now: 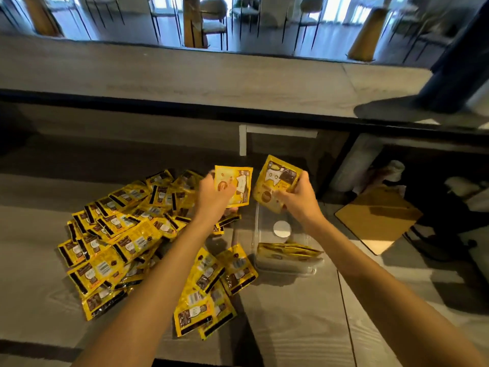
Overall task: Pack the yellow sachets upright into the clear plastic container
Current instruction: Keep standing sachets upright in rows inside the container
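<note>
A big pile of yellow sachets lies on the grey table, left of centre, with more sachets spread toward me. The clear plastic container stands right of the pile; a few sachets stand on edge at its near end, and a round white label shows on its floor. My left hand grips one yellow sachet above the pile's far edge. My right hand holds another yellow sachet, upright, over the container's far end.
A brown clipboard-like board lies to the right of the container. A raised counter ledge runs across behind the table, with a white bracket below it. Dark clutter sits at the far right. Chairs stand beyond the counter.
</note>
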Demonstrator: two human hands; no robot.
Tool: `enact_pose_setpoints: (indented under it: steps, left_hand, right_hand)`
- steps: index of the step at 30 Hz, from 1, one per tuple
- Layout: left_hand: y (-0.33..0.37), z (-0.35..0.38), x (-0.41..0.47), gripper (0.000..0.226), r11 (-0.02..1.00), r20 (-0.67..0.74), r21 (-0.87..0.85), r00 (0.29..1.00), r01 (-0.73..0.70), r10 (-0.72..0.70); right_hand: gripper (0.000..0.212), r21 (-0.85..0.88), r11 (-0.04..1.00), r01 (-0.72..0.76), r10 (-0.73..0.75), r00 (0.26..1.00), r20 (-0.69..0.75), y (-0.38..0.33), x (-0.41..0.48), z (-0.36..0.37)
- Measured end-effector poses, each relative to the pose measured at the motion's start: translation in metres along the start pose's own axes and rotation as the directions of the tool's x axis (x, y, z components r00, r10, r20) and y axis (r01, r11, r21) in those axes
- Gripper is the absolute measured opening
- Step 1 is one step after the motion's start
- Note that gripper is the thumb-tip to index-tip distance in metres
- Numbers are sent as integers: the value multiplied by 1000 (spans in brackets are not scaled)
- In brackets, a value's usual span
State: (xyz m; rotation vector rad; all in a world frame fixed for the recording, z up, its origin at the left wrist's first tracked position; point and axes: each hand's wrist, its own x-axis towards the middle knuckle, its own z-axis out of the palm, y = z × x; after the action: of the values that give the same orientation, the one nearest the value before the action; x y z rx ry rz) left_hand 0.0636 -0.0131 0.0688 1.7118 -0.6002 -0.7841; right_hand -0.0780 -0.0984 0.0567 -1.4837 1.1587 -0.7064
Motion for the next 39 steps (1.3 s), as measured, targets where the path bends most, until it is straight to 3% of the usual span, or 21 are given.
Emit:
enact_pose_setpoints:
  steps: [3, 6, 9, 11, 15, 19, 27, 30, 32, 34, 36, 39]
  left_hand:
    - [6, 28, 9, 22, 991, 93, 132, 995, -36, 24]
    - [7, 49, 14, 14, 939, 188, 314, 979, -138, 81]
    - [3, 64, 19, 11, 826, 299, 492, 944, -277, 139]
    - [0, 71, 20, 8, 732, 403, 577, 906, -362, 130]
    - [-6, 81, 19, 10, 607, 571, 650, 821, -456, 6]
    - [-18, 89, 14, 12, 531, 634, 682, 768, -502, -89]
    - [-36, 86, 3, 28, 437, 681, 715, 687, -547, -255]
    - [-34, 81, 4, 26, 407, 678, 729, 665, -551, -314]
    - [-33, 78, 3, 23, 406, 683, 729, 632, -552, -367]
    - [-34, 75, 0, 24, 450, 685, 725, 616, -522, -388]
    - [-37, 72, 0, 26, 492, 674, 727, 634, -479, -379]
    - [-42, 68, 1, 24, 525, 671, 721, 648, -453, -362]
  right_hand:
    - [43, -9, 1000, -22, 22, 998, -55, 12, 8, -27]
    - [21, 93, 992, -83, 94, 987, -128, 24, 11, -48]
    - [14, 96, 993, -69, 84, 984, -155, 37, 13, -63]
    - [20, 53, 997, -53, 59, 993, -107, 43, 13, -69]
    - [43, -89, 980, -178, 177, 984, -17, 47, 17, -76]
    - [56, -156, 967, -200, 211, 976, 58, 49, 17, -82]
    - [19, -362, 932, -11, 64, 989, 135, 52, 17, -80]
    - [16, -588, 794, 154, -48, 980, 193, 53, 16, -74]
    - [22, -751, 559, 352, -69, 922, 380, 52, 14, -69]
    - [29, -768, 399, 501, -28, 844, 536, 51, 11, -59]
    - [31, -756, 364, 544, 30, 804, 593, 52, 9, -48]
    - [31, -774, 436, 459, 215, 782, 585, 52, 12, -42]
